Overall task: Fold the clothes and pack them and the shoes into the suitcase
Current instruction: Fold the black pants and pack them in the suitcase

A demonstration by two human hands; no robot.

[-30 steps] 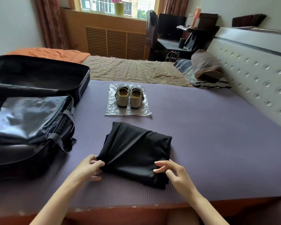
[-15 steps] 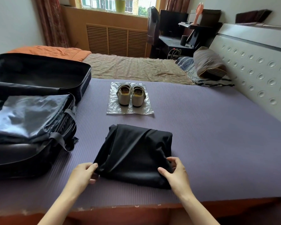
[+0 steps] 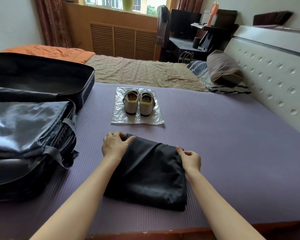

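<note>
A folded black garment [image 3: 149,174] lies on the purple mat [image 3: 215,144] in front of me. My left hand [image 3: 115,145] grips its far left corner, fingers curled over the edge. At the far right corner my right hand [image 3: 190,159] pinches the cloth. Beyond the garment a pair of beige shoes [image 3: 139,103] stands on a clear plastic sheet [image 3: 137,119]. The open black suitcase [image 3: 33,129] sits at the left, with a shiny dark packed item [image 3: 24,122] in its near half under grey straps.
The white padded headboard [image 3: 275,80] runs along the right side. A striped pillow [image 3: 223,69] lies at the far right. Beyond the mat are a tan sheet [image 3: 142,71] and an orange blanket [image 3: 47,51]. The bed's wooden edge [image 3: 180,232] is nearest me.
Both hands have moved from the garment's near corners to its far corners and taken hold there. The view has shifted closer to the bed.
</note>
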